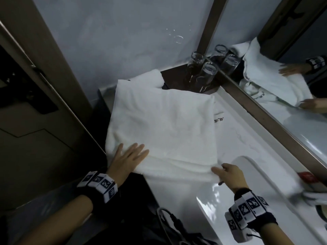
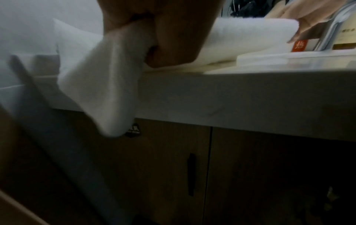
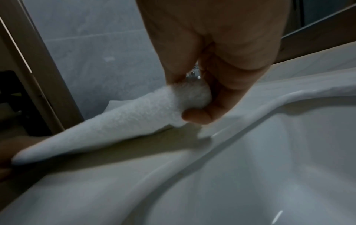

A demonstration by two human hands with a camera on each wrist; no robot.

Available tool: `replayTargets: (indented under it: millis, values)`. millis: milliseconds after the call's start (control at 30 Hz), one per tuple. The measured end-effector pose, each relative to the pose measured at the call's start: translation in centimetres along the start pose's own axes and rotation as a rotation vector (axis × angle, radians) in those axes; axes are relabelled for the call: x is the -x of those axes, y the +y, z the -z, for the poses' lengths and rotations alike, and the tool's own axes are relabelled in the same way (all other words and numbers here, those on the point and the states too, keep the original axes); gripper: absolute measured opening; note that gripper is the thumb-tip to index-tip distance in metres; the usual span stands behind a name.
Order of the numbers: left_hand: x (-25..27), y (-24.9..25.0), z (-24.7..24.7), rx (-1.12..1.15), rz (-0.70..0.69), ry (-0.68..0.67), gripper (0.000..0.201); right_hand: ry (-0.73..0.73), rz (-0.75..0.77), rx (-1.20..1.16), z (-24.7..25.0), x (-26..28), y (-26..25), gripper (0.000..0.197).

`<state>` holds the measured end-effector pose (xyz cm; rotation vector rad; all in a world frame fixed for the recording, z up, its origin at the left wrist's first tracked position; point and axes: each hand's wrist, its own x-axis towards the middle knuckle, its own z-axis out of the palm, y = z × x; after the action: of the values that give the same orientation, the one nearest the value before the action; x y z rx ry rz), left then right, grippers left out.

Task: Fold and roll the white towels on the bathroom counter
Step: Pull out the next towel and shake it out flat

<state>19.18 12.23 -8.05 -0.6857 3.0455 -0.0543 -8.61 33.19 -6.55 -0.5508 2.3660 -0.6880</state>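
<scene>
A white towel [image 1: 162,124] lies folded on the bathroom counter [image 1: 238,138], its near edge doubled over into a thick band. My left hand [image 1: 129,156] rests flat on the towel's near left corner with fingers straight. That corner of the towel [image 2: 100,85] hangs over the counter's front edge below my left hand [image 2: 163,30]. My right hand [image 1: 226,174] pinches the right end of the doubled edge. In the right wrist view, thumb and fingers of my right hand [image 3: 221,45] grip the thick towel [image 3: 134,117] edge. A second white towel [image 1: 148,76] lies behind the first.
Upturned drinking glasses [image 1: 207,73] stand on a dark tray in the back corner. A mirror [image 1: 283,76] runs along the right. The white sink [image 1: 238,200] lies right of my right hand, with a faucet [image 2: 331,30] and a red packet [image 1: 307,176] beyond. Wooden cabinet doors [image 2: 173,167] are below.
</scene>
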Motion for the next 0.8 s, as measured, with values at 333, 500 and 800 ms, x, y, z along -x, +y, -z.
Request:
replayTargets:
  millis: [333,500,800]
  values:
    - [1.9,-4.5,0.0,0.440,0.001,-0.478,0.108,-0.133,-0.104,0.219,0.2,0.6,0.1,0.019]
    - [-0.1,-5.6,1.0,0.648,0.160,-0.325,0.073,0.190,0.092,0.232,2.0,-1.5,-2.8,0.021]
    - [-12.5,-6.3,3.6,0.804,0.162,-0.023,0.040,0.278,0.248,-0.049,2.4,-10.6,-11.7,0.028]
